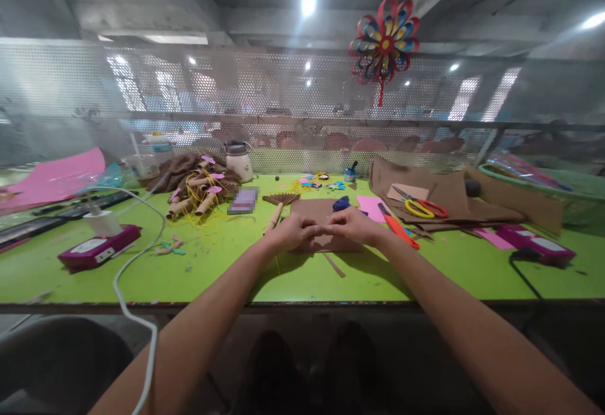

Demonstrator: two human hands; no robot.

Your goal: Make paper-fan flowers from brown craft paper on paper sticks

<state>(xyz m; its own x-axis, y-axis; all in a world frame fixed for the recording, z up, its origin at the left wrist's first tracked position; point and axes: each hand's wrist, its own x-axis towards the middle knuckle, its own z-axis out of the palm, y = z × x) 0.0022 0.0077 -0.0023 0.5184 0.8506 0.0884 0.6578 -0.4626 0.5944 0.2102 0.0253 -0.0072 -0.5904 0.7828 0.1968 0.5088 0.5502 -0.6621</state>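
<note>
My left hand (299, 232) and my right hand (352, 226) meet above a sheet of brown paper (314, 207). Their fingertips are pinched close together; whatever lies between them is too small to make out. Just left of the sheet lies a rolled brown paper tube (273, 216), below a pleated brown paper fan (280, 199). A dark blue bundle (341, 203) rests on the sheet behind my right hand. Nearer the table's front edge is a thin brown strip (334, 265). An orange-handled cutter (399, 226) lies to the right of my right hand.
Yellow-handled scissors (418, 207) lie on brown paper sheets (425, 182) at right. Paper tubes with yellow string (203, 198) are heaped at left, near a jar (239, 162). Purple power strips (99, 248) flank the work area. A white cable (120, 289) crosses my left forearm.
</note>
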